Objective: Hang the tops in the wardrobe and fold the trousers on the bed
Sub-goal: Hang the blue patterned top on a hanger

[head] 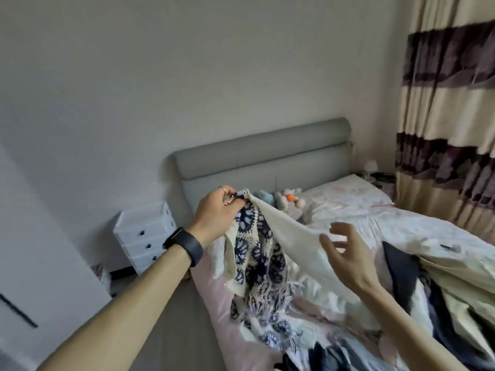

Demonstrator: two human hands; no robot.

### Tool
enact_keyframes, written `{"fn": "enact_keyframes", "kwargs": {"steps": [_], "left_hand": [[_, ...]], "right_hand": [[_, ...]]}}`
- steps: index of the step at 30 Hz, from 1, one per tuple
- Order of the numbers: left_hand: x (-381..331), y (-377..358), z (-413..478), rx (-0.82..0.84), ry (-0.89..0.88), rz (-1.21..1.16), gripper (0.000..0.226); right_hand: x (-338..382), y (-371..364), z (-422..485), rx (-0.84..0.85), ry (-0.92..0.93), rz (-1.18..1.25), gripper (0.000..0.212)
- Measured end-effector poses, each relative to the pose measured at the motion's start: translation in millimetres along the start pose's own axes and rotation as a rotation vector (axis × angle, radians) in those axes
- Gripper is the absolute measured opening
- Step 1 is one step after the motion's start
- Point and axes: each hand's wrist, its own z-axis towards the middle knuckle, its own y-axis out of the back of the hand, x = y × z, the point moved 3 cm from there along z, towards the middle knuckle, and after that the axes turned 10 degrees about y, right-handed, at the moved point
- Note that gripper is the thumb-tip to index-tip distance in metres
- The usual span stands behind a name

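My left hand (217, 213) grips the top edge of a cream garment (292, 236) with a navy and lilac flower print (257, 253) and holds it up over the bed (401, 226). The cloth hangs down and trails onto the sheet. Spread fingers of my right hand (345, 250) hover just right of the cream cloth, and whether they touch it is unclear. A heap of dark and pale clothes (407, 317) lies on the bed at the lower right.
A grey padded headboard (262, 156) stands against the wall, with soft toys (286, 199) below it. A white chest of drawers (147, 236) sits left of the bed. Striped curtains (450, 103) hang on the right. A white panel (32, 250) fills the left edge.
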Motion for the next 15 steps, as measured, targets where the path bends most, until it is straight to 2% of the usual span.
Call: {"fn": "enact_keyframes", "kwargs": {"steps": [2,4,7,8,11,13,15], "left_hand": [[6,16,-12,-0.043,0.081,-0.053,0.023],[17,31,-27,-0.058,0.183,-0.149,0.017],[34,55,-50,-0.084,0.298,-0.22,0.015],[42,63,-57,-0.101,0.327,-0.217,0.02],[62,88,-80,-0.104,0.426,-0.297,0.019],[80,108,-99,-0.066,0.499,-0.454,0.015],[98,128,-124,-0.009,0.531,-0.536,0.021]], "right_hand": [[44,-37,-24,0.119,0.202,0.082,0.031],[82,-72,-53,0.225,0.378,0.091,0.042],[122,-111,-81,0.341,0.48,0.078,0.066],[133,-120,-85,0.357,0.488,0.084,0.063],[158,-136,-81,0.24,0.493,0.201,0.019],[168,-146,-74,0.211,0.379,0.334,0.013],[182,-163,-74,0.278,0.192,0.487,0.014]]}}
